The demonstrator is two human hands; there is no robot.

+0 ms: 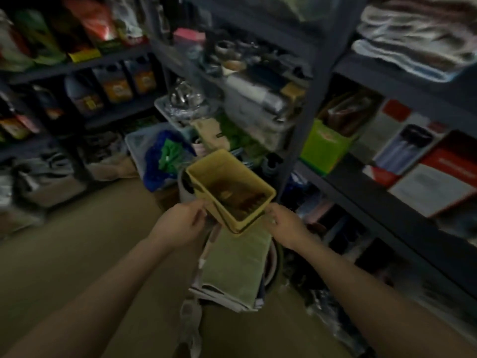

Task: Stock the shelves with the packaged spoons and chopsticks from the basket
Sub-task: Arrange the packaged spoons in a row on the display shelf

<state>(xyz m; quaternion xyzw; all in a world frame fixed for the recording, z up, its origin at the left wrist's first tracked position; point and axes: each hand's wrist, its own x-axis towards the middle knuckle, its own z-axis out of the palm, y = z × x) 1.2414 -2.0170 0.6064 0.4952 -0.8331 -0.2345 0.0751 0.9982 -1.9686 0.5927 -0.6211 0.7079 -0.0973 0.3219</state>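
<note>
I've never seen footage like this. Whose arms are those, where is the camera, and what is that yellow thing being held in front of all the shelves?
There is no machine here: these are a person's two bare arms. The single picture comes from a wide-angle camera worn on the person's head, looking forward and down, so the arms reach in from the bottom edge. The left hand and the right hand each grip one side of a yellow basket, held up in the air. Inside it lie brownish items, too blurred to name. Below the basket a greenish folded cloth rests on a pile. Dark shelves crowded with packaged goods stand ahead and to the right, among them a bright green bin.
</note>
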